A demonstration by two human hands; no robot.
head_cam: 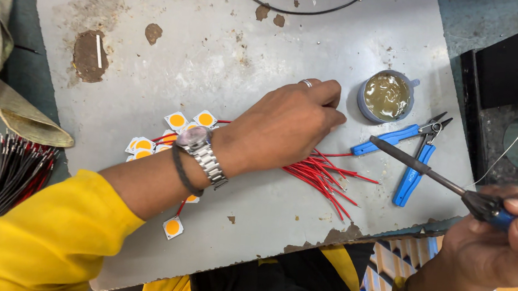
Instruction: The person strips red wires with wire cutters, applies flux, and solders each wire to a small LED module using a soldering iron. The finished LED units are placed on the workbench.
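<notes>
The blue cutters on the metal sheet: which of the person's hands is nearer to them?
Right. The right hand holds a soldering iron whose shaft crosses the blue cutters; the left hand rests farther off, over the red wires.

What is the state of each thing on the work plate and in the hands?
left hand: fingers closed, reaching over the red wires
right hand: gripping the soldering iron
soldering iron: held, tip above plate
round tin: open, lidless
blue cutters: lying flat, jaws closed
red wires: loose pile
</notes>
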